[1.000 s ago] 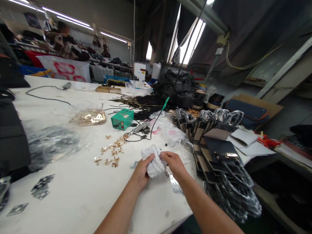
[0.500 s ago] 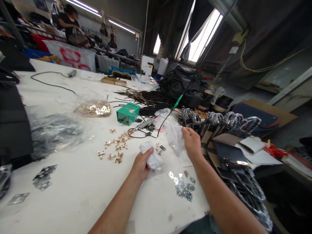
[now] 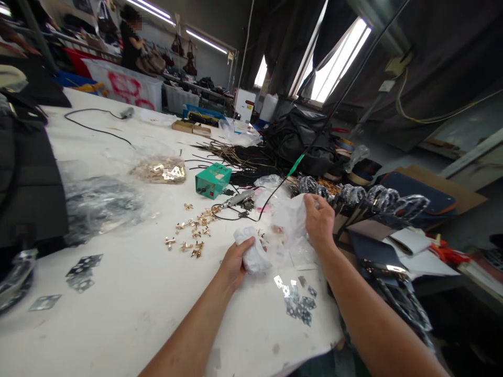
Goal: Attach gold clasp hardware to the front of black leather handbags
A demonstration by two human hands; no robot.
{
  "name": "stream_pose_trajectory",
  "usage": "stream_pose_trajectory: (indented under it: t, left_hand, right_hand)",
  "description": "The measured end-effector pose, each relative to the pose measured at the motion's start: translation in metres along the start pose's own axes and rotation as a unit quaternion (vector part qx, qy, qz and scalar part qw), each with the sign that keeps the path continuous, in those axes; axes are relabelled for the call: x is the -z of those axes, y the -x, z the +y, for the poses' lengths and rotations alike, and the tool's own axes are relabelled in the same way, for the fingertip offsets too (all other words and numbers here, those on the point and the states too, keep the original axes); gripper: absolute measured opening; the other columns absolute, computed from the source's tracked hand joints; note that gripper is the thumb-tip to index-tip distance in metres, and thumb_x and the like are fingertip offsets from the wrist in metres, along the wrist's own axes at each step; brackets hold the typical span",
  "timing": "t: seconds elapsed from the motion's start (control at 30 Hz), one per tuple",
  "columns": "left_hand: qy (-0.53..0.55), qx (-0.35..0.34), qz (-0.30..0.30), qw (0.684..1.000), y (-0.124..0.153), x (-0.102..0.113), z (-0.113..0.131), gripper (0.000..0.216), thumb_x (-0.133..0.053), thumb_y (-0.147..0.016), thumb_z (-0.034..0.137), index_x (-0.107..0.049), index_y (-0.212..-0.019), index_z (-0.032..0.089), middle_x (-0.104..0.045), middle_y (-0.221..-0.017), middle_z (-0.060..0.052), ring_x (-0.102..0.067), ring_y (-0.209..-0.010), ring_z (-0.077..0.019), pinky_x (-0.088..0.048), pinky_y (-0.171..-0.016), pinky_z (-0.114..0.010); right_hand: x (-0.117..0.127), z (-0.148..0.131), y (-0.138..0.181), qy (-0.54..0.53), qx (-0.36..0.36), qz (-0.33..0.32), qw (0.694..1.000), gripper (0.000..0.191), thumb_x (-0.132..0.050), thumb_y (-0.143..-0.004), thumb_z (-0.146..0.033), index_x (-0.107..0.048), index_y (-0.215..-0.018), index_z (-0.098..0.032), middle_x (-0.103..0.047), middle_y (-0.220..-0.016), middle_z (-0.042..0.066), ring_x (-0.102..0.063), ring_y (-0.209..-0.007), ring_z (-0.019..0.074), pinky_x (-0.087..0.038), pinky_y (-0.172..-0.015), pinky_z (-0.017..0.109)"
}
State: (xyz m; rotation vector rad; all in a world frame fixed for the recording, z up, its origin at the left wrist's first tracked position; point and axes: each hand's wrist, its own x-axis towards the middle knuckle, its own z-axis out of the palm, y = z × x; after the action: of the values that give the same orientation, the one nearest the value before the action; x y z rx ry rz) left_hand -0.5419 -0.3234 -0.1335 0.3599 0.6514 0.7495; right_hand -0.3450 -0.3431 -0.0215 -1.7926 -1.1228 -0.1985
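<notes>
My left hand (image 3: 236, 262) is closed around a white wrapped bundle (image 3: 254, 252); what is inside cannot be seen. To its right, my right hand (image 3: 320, 220) pinches the upper edge of a thin, translucent plastic bag (image 3: 290, 220), which hangs just over the table. Several gold-coloured metal fittings (image 3: 196, 228) lie loose to the left of the bundle. Below the bag is a scatter of flat silver metal plates (image 3: 301, 303). Beyond my hands stand a green box with knobs (image 3: 213, 180) and a grey-handled corded tool (image 3: 239, 199).
More metal plates (image 3: 82, 272) lie at the left, near clear plastic bags (image 3: 106, 204) and a bag of metal pieces (image 3: 159, 171). Plastic-wrapped handles (image 3: 353, 193) crowd the table's right edge. A black cord (image 3: 283, 180) hangs down past my right hand. Another person (image 3: 131, 42) stands far back.
My right hand has lifted the plastic bag slightly, and the bag now spreads wider toward the bundle. The left hand keeps its hold. The whole view has shifted a little.
</notes>
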Motion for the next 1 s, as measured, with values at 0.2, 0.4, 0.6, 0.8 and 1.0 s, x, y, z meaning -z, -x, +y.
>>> stream_pose_trajectory:
  t: [0.2,0.4,0.6,0.8,1.0]
  left_hand:
    - [-0.004,-0.004,-0.010,1.000,0.001,0.000,-0.003,0.037,-0.073,-0.075,0.024,-0.062,-0.108,0.011,-0.071,-0.107,-0.018,-0.072,-0.084,-0.0312,-0.060,-0.071,-0.043]
    - [0.014,-0.005,-0.023,1.000,-0.002,0.003,-0.005,0.039,-0.074,-0.074,0.024,-0.063,-0.109,0.011,-0.073,-0.100,-0.016,-0.072,-0.086,-0.0300,-0.060,-0.076,-0.044]
    - [0.027,-0.055,-0.044,0.997,-0.004,0.003,-0.004,0.039,-0.079,-0.070,0.024,-0.066,-0.105,0.011,-0.074,-0.098,-0.014,-0.071,-0.087,-0.0273,-0.058,-0.080,-0.038]
    - [0.016,-0.089,-0.023,0.996,-0.003,0.004,-0.007,0.043,-0.084,-0.066,0.026,-0.068,-0.102,0.010,-0.075,-0.092,-0.012,-0.071,-0.081,-0.0241,-0.058,-0.075,-0.034]
    - [0.032,-0.077,-0.038,0.996,-0.006,0.007,-0.005,0.042,-0.081,-0.068,0.022,-0.066,-0.106,0.010,-0.075,-0.098,-0.014,-0.071,-0.088,-0.0285,-0.058,-0.081,-0.040]
  right_hand:
    - [0.008,-0.016,-0.005,0.000,0.017,0.038,0.999,0.046,-0.052,-0.086,-0.053,-0.072,-0.089,-0.012,-0.060,-0.066,0.001,-0.050,-0.062,0.0141,-0.039,-0.060,0.025]
    - [0.006,-0.023,-0.004,0.002,0.072,-0.084,0.994,0.038,-0.058,-0.085,-0.050,-0.072,-0.100,-0.018,-0.071,-0.088,0.005,-0.059,-0.073,0.0181,-0.044,-0.070,0.028]
    - [-0.017,-0.011,0.052,-0.035,0.095,-0.331,0.938,0.018,-0.061,-0.084,-0.035,-0.074,-0.085,-0.024,-0.070,-0.089,0.003,-0.063,-0.088,0.0192,-0.046,-0.085,0.030]
    - [-0.028,-0.008,0.077,-0.071,0.035,-0.331,0.940,0.028,-0.065,-0.081,-0.040,-0.072,-0.103,-0.024,-0.070,-0.100,0.004,-0.062,-0.093,0.0197,-0.046,-0.088,0.032]
    - [-0.023,0.001,0.068,-0.097,-0.019,-0.305,0.947,0.023,-0.064,-0.080,-0.041,-0.075,-0.084,-0.021,-0.071,-0.085,0.003,-0.063,-0.081,0.0198,-0.047,-0.079,0.030]
